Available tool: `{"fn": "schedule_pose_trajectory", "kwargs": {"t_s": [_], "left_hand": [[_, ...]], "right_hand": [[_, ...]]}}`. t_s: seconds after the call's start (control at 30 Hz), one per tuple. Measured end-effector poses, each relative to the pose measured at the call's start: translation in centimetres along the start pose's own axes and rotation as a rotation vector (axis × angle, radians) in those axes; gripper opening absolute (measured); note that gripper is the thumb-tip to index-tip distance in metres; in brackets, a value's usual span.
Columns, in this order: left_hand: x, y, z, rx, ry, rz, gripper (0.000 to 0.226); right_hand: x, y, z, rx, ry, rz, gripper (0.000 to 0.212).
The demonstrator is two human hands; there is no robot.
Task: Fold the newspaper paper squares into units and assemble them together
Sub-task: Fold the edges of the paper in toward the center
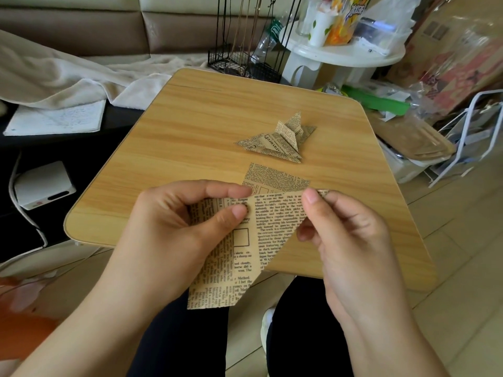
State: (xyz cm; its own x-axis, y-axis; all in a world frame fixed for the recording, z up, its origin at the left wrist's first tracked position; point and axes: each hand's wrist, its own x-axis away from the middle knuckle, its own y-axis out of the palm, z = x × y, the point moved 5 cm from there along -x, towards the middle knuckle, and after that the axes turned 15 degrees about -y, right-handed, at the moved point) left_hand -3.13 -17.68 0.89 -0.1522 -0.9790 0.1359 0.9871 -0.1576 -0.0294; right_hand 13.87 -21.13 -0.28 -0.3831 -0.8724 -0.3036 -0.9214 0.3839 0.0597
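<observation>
While the left hand pinches the newspaper square by its folded top edge and the right hand nips the far corner, corners should meet exactly before creasing. Tan, printed, half-folded diagonally, it hangs just nearside of the tabletop; finished units lie farther back, a flat sheet between.

Newsprint square half-folded aloft; flat square and folded units on tabletop.

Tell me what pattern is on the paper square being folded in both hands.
Black newspaper print on tan paper square, with small outlined boxes; clearest in the head view.
</observation>
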Motion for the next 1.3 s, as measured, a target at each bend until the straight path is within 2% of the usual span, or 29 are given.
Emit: {"fn": "schedule_pose_trajectory", "kwargs": {"t_s": [0.37, 0.47, 0.6, 0.67, 0.77, 0.9, 0.97, 1.17, 1.3], "left_hand": [[0.0, -0.4, -0.5, 0.010, -0.032, 0.029, 0.020], [-0.1, -0.5, -0.6, 0.033, -0.045, 0.020, 0.020], [-0.2, -0.5, -0.8, 0.047, -0.068, 0.002, 0.019], [-0.5, -0.6, -1.0, 0.041, -0.088, -0.004, 0.018], [-1.9, -0.9, -2.2, -0.036, -0.128, -0.030, 0.013], [-4.5, -0.6, -4.4, -0.260, -0.191, -0.108, 0.020], [-5.5, -0.4, -5.0, -0.346, -0.198, -0.125, 0.026], [-7.3, 0.1, -6.2, -0.369, -0.268, -0.144, 0.030], [-8.0, 0.1, -7.2, -0.419, -0.285, -0.096, 0.028]], "right_hand": [[-0.5, -0.4, 0.2, -0.045, 0.007, 0.011, 0.006], [-0.5, -0.4, 0.6, -0.077, 0.015, 0.024, 0.013], [-0.4, -0.1, 1.1, -0.148, 0.088, 0.009, 0.005], [-0.5, -0.1, 1.8, -0.162, 0.157, -0.007, 0.011], [-1.1, -0.2, 2.8, -0.030, 0.234, -0.122, 0.012], [-2.3, 0.6, 4.0, 0.424, 0.165, -0.478, 0.006], [-2.7, 1.3, 5.0, 0.574, 0.134, -0.583, 0.005], [-3.5, 2.3, 7.9, 0.608, 0.165, -0.545, 0.015], [-3.7, 2.8, 9.0, 0.654, 0.179, -0.522, 0.018]]}}
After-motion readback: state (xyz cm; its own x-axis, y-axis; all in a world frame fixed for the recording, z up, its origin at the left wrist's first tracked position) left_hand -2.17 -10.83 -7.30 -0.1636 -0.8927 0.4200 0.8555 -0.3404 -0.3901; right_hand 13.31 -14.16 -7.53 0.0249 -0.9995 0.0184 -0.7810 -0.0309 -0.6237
